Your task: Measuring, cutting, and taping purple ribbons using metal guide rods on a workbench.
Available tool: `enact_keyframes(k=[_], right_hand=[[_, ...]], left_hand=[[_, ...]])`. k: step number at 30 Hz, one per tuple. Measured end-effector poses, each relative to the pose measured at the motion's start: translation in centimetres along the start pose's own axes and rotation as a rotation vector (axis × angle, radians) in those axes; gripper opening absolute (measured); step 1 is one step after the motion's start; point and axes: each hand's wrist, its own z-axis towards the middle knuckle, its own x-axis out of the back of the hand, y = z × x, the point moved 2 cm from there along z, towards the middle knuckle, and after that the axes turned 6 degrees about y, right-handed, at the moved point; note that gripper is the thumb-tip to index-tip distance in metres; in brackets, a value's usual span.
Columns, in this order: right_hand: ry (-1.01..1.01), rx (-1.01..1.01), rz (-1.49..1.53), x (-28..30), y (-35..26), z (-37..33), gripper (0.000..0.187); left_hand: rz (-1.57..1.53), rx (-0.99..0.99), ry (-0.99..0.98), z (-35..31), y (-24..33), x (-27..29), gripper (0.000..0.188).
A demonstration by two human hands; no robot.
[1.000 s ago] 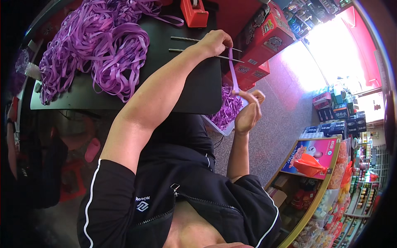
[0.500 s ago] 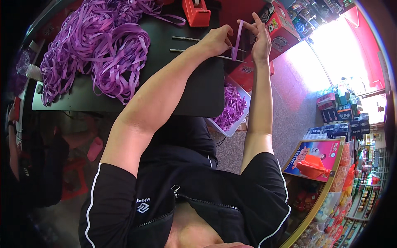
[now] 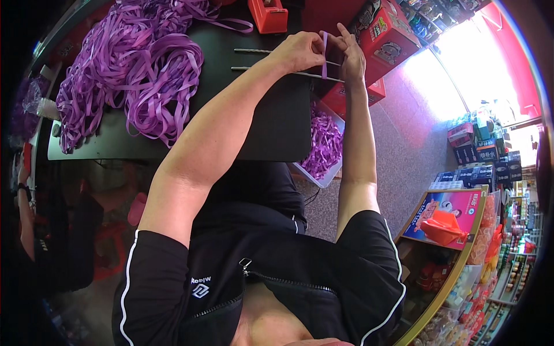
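Note:
Two thin metal rods (image 3: 251, 51) stick out past the right edge of the dark table, side by side. A short purple ribbon (image 3: 325, 60) stands across them between my hands, its lower end at the nearer rod. My left hand (image 3: 300, 52) is bent over the rods, its fingers pinched at the ribbon. At the ribbon's upper end are fingertips of my right hand (image 3: 351, 60), whose other fingers stretch outward; its exact grip is partly hidden. A big tangled heap of purple ribbon (image 3: 164, 75) covers the table's left side.
A red tape dispenser (image 3: 269, 16) stands at the table's far edge. Below the table's right corner, a white bin (image 3: 324, 182) holds purple ribbon pieces. Red cartons (image 3: 386, 40) are beyond my right hand. A display case (image 3: 444, 213) stands right; another person's arm (image 3: 26, 213) shows far left.
My left hand has moved right, up to the ribbon. My right hand and the ribbon have shifted slightly left, so the hands are closer together. The whole view has tilted a little.

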Motion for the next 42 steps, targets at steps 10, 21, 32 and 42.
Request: enact_keyframes(k=[10, 21, 32, 42], right_hand=[[0.05, 0.34, -0.722, -0.1, -5.1, 0.7, 0.024], [-0.091, 0.38, -0.927, 0.5, -3.9, 3.6, 0.019], [-0.307, -0.067, -0.308, 0.5, -4.0, 2.9, 0.033], [-0.433, -0.209, -0.311, 0.7, -5.6, 4.1, 0.043]], left_hand=[[0.119, 0.068, -0.024, -0.3, 0.9, 0.0, 0.037], [0.055, 0.005, -0.008, -0.1, 0.9, -0.3, 0.03], [0.069, 0.006, -0.008, 0.0, 0.3, -0.2, 0.029], [0.073, 0.033, -0.048, -0.1, 0.9, -0.2, 0.03]])
